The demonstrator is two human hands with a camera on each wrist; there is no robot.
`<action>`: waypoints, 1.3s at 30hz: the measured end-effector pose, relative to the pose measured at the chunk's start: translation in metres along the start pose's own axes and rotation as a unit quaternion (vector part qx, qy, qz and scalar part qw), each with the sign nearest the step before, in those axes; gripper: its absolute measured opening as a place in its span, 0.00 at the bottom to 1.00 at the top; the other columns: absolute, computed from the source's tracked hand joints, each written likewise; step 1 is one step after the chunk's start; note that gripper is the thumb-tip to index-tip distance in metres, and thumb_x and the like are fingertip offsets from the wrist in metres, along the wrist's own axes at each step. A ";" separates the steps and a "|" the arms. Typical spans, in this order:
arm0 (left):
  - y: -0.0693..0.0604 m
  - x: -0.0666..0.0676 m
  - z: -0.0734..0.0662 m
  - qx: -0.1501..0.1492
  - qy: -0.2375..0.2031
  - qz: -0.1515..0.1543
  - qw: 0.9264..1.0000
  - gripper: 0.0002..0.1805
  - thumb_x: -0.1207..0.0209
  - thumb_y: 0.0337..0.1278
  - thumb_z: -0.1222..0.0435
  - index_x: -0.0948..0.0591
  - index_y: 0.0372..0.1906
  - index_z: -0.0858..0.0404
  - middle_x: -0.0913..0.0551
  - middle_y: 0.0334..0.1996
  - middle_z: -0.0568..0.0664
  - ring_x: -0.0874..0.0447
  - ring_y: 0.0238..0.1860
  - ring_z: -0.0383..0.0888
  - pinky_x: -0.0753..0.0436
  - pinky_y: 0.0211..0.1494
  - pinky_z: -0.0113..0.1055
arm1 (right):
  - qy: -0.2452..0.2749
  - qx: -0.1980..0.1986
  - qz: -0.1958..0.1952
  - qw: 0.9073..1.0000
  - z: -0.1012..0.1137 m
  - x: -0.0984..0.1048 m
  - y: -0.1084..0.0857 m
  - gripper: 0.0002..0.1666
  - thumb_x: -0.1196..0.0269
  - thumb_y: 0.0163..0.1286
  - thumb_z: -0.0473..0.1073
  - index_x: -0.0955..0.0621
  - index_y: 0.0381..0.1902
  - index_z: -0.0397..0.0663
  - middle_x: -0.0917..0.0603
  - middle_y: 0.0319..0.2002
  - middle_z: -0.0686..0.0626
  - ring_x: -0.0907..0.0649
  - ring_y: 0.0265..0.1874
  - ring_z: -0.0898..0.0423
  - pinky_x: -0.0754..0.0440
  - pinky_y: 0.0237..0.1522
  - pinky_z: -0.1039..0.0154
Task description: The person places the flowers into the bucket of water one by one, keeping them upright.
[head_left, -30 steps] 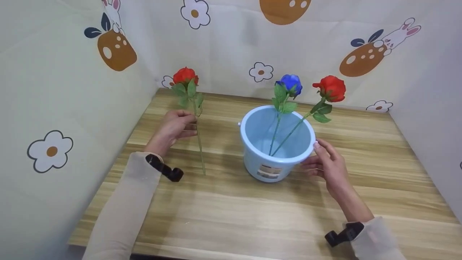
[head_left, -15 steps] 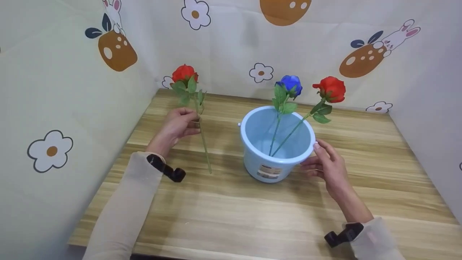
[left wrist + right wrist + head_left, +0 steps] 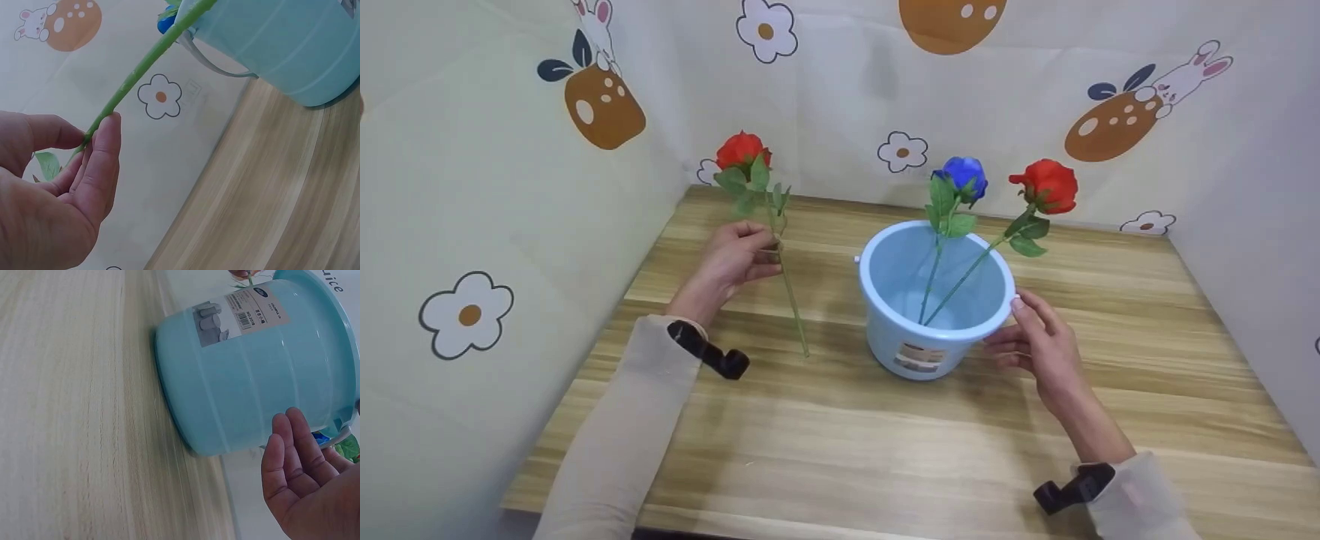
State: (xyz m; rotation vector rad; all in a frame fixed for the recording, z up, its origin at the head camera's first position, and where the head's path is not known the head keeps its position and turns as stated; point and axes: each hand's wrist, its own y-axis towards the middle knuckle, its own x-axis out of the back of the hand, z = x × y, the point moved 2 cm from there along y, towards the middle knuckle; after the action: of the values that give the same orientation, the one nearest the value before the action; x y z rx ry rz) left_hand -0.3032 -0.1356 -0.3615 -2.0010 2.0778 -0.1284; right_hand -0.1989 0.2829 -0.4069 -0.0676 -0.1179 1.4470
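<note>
My left hand (image 3: 727, 259) pinches the green stem of a red rose (image 3: 742, 152) between thumb and fingers. The bloom is up and the bare stem end slants down to the right, left of a light blue bucket (image 3: 885, 337). In the left wrist view the thumb and fingers meet on the stem (image 3: 138, 73). My right hand (image 3: 1050, 352) holds the bucket's right rim, thumb at the handle knob; its lower fingers lie along the wall (image 3: 242, 388). A blue rose (image 3: 962, 180) and another red rose (image 3: 1046, 187) stand leaning in the bucket.
The bucket stands upright on a wood-grain table (image 3: 840, 450), its printed label (image 3: 921, 357) to the front. A patterned cloth wall (image 3: 825, 97) encloses the back and sides. The bucket's pale handle (image 3: 216, 64) hangs down on the far side.
My left hand has shifted slightly to the right with the red rose, and the stem's lower end has swung right toward the bucket. The right hand and the bucket stay in place.
</note>
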 end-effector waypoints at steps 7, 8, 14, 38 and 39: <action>0.001 -0.006 0.001 -0.004 -0.050 0.012 0.999 0.03 0.45 0.72 0.75 0.25 0.41 0.65 0.17 0.30 0.48 0.14 0.26 0.40 0.08 0.36 0.30 | 0.009 0.001 0.003 1.000 -0.001 0.000 0.000 0.26 0.46 0.85 0.55 0.31 0.73 0.54 0.09 0.28 0.50 0.08 0.29 0.54 0.08 0.34 0.62; 0.000 -0.007 0.001 -0.005 -0.052 0.012 0.999 0.04 0.45 0.72 0.75 0.25 0.40 0.64 0.17 0.30 0.48 0.14 0.26 0.40 0.09 0.35 0.30 | 0.009 0.001 0.004 1.000 -0.001 0.000 0.000 0.26 0.46 0.85 0.55 0.31 0.73 0.54 0.09 0.28 0.50 0.08 0.29 0.54 0.08 0.34 0.62; 0.000 -0.011 0.000 -0.009 -0.055 0.014 0.998 0.05 0.45 0.72 0.75 0.25 0.39 0.64 0.18 0.29 0.48 0.14 0.26 0.40 0.08 0.35 0.30 | 0.005 -0.001 0.004 1.000 -0.002 0.001 -0.001 0.27 0.46 0.85 0.55 0.32 0.74 0.53 0.09 0.28 0.51 0.08 0.29 0.54 0.08 0.33 0.62; -0.002 -0.026 -0.005 -0.008 -0.054 0.019 0.998 0.05 0.45 0.74 0.74 0.26 0.49 0.68 0.19 0.35 0.51 0.14 0.27 0.40 0.09 0.36 0.29 | -0.001 0.001 0.009 1.000 0.000 0.001 0.000 0.28 0.46 0.85 0.55 0.31 0.75 0.51 0.09 0.28 0.51 0.08 0.30 0.55 0.09 0.32 0.65; -0.002 -0.027 -0.006 -0.009 -0.054 0.019 0.998 0.05 0.45 0.74 0.74 0.26 0.49 0.68 0.19 0.35 0.51 0.14 0.27 0.41 0.08 0.36 0.29 | -0.001 0.000 0.008 1.000 0.000 0.001 0.000 0.28 0.46 0.85 0.55 0.31 0.75 0.51 0.09 0.28 0.52 0.08 0.30 0.55 0.09 0.32 0.65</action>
State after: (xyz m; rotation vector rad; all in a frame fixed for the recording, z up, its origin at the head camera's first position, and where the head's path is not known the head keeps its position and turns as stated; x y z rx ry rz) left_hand -0.3022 -0.1098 -0.3522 -1.9315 2.0553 0.0040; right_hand -0.1989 0.2838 -0.4068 -0.0670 -0.1192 1.4631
